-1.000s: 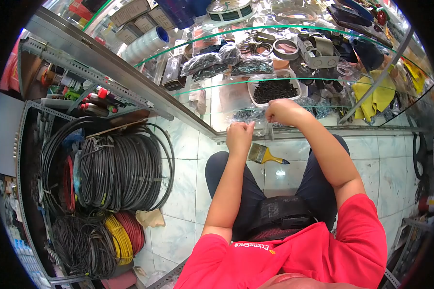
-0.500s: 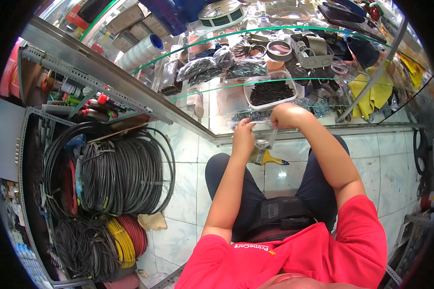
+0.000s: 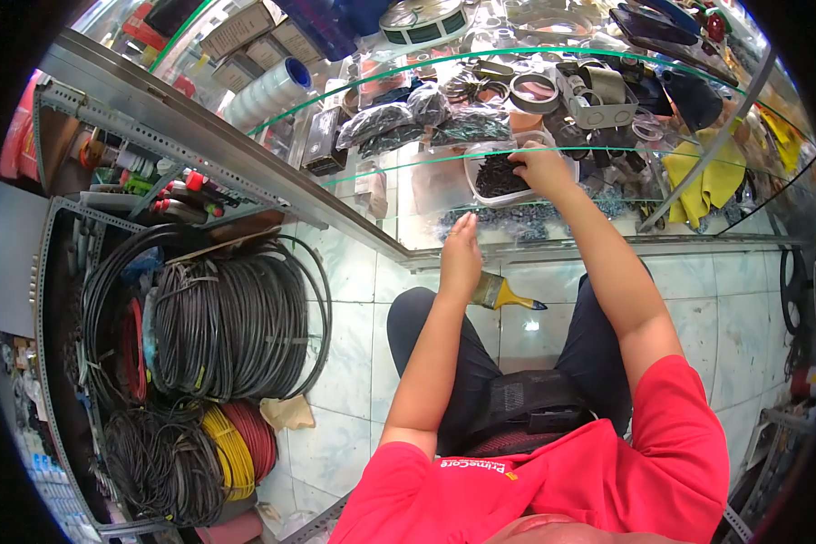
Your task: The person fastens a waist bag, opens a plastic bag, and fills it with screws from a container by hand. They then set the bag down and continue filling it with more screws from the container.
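My right hand (image 3: pixel 541 170) is over the right side of a white plastic tub (image 3: pixel 477 193), its fingers bent and closed at the contents. The tub holds a heap of small black pieces, perhaps screws (image 3: pixel 496 174). Whatever is between those fingertips is too small to make out. Lower and to the left, my left hand (image 3: pixel 462 250) points up in front of the cabinet's edge, fingers stretched out, with nothing visible in it. Loose small bluish-grey pieces (image 3: pixel 526 223) lie on the shelf between the tub and its front edge.
Glass shelves hold bagged black parts (image 3: pixel 376 124), a roll of tape (image 3: pixel 533 93) and a yellow cloth (image 3: pixel 705 177). A paintbrush (image 3: pixel 508 295) lies on the tiled floor between my knees. Large coils of black cable (image 3: pixel 231 331) fill the rack at left.
My right hand has moved up from the shelf's front edge to the tub. The clear plastic bag that was between my hands is out of sight. My left hand's fingers have straightened.
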A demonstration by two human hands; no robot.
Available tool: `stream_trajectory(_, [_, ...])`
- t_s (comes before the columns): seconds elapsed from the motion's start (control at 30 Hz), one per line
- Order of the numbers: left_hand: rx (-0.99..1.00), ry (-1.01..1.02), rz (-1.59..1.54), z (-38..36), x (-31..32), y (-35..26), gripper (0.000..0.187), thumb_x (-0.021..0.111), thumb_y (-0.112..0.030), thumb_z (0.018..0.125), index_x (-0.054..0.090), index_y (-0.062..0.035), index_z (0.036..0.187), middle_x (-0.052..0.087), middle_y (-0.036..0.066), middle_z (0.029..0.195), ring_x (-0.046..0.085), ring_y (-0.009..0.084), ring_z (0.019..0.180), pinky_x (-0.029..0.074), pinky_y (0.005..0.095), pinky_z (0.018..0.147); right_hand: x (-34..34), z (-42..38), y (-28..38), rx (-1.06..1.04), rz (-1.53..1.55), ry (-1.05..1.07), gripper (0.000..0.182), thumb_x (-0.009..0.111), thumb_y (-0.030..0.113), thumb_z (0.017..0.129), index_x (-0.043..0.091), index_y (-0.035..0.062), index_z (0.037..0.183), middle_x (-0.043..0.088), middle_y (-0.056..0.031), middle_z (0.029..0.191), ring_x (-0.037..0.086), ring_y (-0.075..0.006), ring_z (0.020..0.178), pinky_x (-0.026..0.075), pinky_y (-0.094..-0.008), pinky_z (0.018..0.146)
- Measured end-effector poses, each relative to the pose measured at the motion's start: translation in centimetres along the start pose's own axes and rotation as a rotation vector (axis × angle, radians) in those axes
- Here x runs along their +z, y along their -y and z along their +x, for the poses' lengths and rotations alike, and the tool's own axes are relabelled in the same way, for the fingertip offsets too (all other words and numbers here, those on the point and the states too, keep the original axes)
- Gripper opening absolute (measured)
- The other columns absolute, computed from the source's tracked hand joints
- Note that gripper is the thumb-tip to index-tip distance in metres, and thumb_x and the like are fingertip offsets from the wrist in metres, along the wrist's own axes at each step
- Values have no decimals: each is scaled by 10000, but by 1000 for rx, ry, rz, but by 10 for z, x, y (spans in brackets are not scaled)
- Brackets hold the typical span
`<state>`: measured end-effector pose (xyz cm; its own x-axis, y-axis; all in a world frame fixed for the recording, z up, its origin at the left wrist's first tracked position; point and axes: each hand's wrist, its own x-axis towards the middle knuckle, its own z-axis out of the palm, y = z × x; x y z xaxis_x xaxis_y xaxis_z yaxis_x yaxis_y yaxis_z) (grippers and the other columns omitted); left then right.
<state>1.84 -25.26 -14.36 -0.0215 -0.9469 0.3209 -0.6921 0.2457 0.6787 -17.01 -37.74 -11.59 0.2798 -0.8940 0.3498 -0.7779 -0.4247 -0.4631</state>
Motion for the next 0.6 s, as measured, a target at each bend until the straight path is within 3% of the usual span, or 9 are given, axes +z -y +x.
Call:
stream_trajectory(0.13, [-72,-6,-177,1,-5,-2,364,466,46,757,537,-15,1108,526,189,1133,506,312,1044,401,341,892,4,1,1,68,-3,48,149,632,107,682,631,97,831,571,-75,890,579,-265,823,460,-368,693])
stream_trajectory(0.2, [-232,47,-241,0,-9,-6,328,465,60,732,587,-28,1023,543,186,1088,524,314,996,417,339,857,8,4,0,92,24,84,130,630,105,681,625,93,810,573,-75,885,581,-265,813,460,-371,683])
stream_trajectory(0.3, [-79,47,-18,-2,-14,-2,325,455,69,714,632,-60,954,587,152,940,554,293,868,442,344,798,9,3,-4,89,13,61,102,623,92,683,611,79,784,577,-85,880,584,-270,798,457,-371,670])
stream_trajectory(0.5, [-70,45,60,-9,-1,11,331,432,56,724,626,-34,976,591,168,1003,547,308,956,427,341,836,-4,3,-17,171,281,83,99,622,73,699,605,64,796,587,-103,834,583,-235,760,443,-338,649])
stream_trajectory(0.6, [-48,6,28,-7,0,6,310,451,64,724,606,2,985,577,183,1044,553,325,955,432,363,844,-11,3,-20,51,541,-53,114,630,77,702,612,76,815,601,-85,816,582,-214,747,439,-324,639])
